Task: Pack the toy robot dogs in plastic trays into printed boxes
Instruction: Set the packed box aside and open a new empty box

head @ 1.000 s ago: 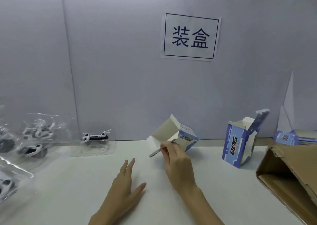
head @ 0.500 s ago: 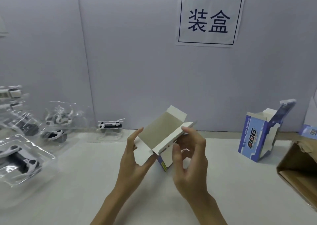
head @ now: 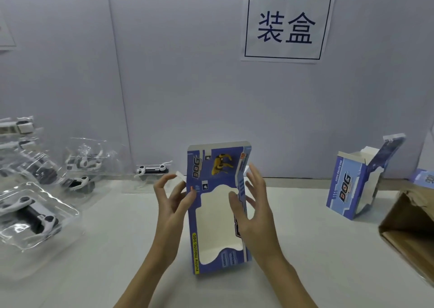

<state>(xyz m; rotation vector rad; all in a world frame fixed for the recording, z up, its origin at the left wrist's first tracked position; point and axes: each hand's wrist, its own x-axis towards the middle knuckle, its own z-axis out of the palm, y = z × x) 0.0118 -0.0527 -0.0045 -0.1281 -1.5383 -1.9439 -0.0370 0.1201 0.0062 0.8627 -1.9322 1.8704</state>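
Half a second ago the printed box [head: 217, 210] lay tilted between the hands with its plain brown inside showing; now it stands upright on the desk [head: 317, 249] with its blue printed face and white window cut-out turned toward the person. Left hand [head: 172, 198] sits at the box's left edge, thumb and fingers curled and pinching that edge near the top of the window. Right hand [head: 252, 204] is at the box's right edge with fingers straight and spread — the thumb lies across the front of the window, the fingers reach behind the right side.

Well to the left of the box, toy robot dogs in clear plastic trays [head: 35, 216] are heaped on the desk, and one more tray with a dog [head: 152, 168] sits behind the box's left side against the wall. To the right of the box a second printed box [head: 352, 185] stands with its top flap open; beyond it, a brown carton [head: 408, 225] lies with its mouth toward the box. Above the box a paper sign [head: 286, 26] — two printed characters — hangs on the wall.
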